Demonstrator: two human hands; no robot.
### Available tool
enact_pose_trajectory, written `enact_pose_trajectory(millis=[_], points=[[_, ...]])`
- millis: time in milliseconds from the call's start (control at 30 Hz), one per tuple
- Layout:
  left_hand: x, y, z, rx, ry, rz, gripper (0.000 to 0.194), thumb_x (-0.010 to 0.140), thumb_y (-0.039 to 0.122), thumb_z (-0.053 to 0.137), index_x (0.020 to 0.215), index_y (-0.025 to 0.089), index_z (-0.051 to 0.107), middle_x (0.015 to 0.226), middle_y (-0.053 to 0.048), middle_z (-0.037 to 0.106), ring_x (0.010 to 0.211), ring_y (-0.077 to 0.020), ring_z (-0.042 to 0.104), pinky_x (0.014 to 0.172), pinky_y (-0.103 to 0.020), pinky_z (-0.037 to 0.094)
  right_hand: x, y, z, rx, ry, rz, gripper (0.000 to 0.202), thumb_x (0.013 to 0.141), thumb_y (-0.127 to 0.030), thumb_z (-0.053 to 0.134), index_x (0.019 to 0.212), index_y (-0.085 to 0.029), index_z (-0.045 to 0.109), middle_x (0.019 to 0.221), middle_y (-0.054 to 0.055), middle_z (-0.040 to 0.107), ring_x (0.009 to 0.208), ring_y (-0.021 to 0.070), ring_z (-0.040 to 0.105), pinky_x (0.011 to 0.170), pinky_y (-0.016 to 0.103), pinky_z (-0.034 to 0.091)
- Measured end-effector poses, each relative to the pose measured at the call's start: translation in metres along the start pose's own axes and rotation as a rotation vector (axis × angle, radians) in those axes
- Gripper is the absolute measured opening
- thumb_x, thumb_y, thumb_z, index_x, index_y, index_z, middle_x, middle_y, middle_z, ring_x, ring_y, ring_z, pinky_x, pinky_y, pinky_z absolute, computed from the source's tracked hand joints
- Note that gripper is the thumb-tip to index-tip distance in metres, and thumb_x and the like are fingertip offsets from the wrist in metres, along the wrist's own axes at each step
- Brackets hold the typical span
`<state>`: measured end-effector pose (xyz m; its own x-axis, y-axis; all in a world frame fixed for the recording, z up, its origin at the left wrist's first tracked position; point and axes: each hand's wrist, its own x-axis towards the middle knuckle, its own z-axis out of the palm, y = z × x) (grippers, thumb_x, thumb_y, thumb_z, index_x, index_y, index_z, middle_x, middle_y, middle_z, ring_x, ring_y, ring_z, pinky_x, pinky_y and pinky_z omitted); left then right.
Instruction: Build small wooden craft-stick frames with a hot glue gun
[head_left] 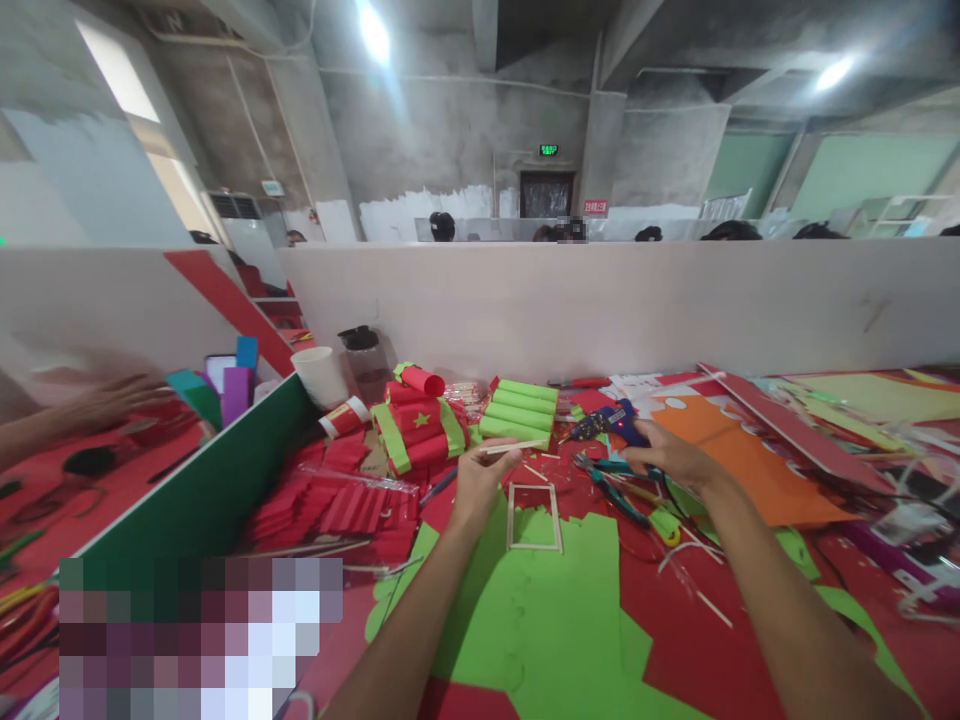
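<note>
My left hand (pixel 480 475) is closed on a thin wooden stick (pixel 531 445), which points to the right. My right hand (pixel 667 455) grips a dark blue glue gun (pixel 606 420) by its handle; the nozzle points left, a short way beyond the stick's end. Between my arms, a small rectangular frame of wooden sticks (pixel 556 520) lies on green paper (pixel 555 600). Pliers with teal handles (pixel 619 495) lie below my right hand. Behind my left hand are a bundle of green paper rolls (pixel 519 410) and a red-and-green paper piece with a star (pixel 421 425).
Folded red paper strips (pixel 337 510) lie left, beside a green divider (pixel 202 480). A white cup (pixel 319 375) and a dark-lidded bottle (pixel 365 360) stand behind. Orange paper (pixel 739 460) lies right. Another person's hand (pixel 112 400) rests beyond the divider. A white partition (pixel 600 305) closes the back.
</note>
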<state>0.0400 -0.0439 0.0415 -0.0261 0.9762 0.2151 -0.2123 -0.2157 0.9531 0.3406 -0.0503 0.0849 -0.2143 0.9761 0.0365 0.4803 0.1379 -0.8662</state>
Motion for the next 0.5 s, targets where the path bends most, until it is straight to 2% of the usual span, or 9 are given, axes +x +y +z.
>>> enact_pose_trajectory(millis=[100,200,333,500], points=[[0.000,-0.001,0.000,-0.005,-0.002,0.004,0.028,0.063,0.031,0.084,0.086,0.016,0.078,0.084,-0.007,0.076,0.077,-0.0194,0.066,0.072,-0.029,0.050,0.014,0.010,0.003,-0.138,0.156,-0.047,0.017,0.078,-0.036,0.061,0.073,-0.021,0.054,0.056,-0.003,0.059,0.054,0.0153,0.054,0.054,0.027,0.041],[0.001,-0.001,0.001,-0.009,-0.007,0.004,0.027,0.063,0.031,0.084,0.085,0.016,0.078,0.083,-0.006,0.076,0.077,-0.0195,0.066,0.072,-0.029,0.050,0.028,0.024,0.004,-0.492,0.343,-0.068,0.024,0.082,-0.042,0.056,0.070,-0.021,0.058,0.059,0.000,0.061,0.055,0.0166,0.054,0.051,0.026,0.037],[0.000,-0.001,0.002,-0.001,-0.016,0.006,0.027,0.063,0.031,0.083,0.085,0.016,0.078,0.082,-0.006,0.076,0.076,-0.0188,0.066,0.071,-0.028,0.050,0.035,0.040,0.003,-0.653,0.403,0.009,0.026,0.076,-0.042,0.064,0.061,-0.021,0.061,0.058,0.003,0.061,0.057,0.0185,0.056,0.052,0.027,0.032],[-0.001,0.000,0.002,-0.005,-0.035,0.005,0.027,0.063,0.031,0.084,0.085,0.016,0.078,0.080,-0.005,0.075,0.073,-0.0183,0.065,0.069,-0.028,0.050,0.036,0.050,0.003,-0.733,0.439,0.102,0.016,0.070,-0.037,0.071,0.071,-0.021,0.067,0.071,0.009,0.068,0.072,0.0272,0.064,0.060,0.031,0.036]])
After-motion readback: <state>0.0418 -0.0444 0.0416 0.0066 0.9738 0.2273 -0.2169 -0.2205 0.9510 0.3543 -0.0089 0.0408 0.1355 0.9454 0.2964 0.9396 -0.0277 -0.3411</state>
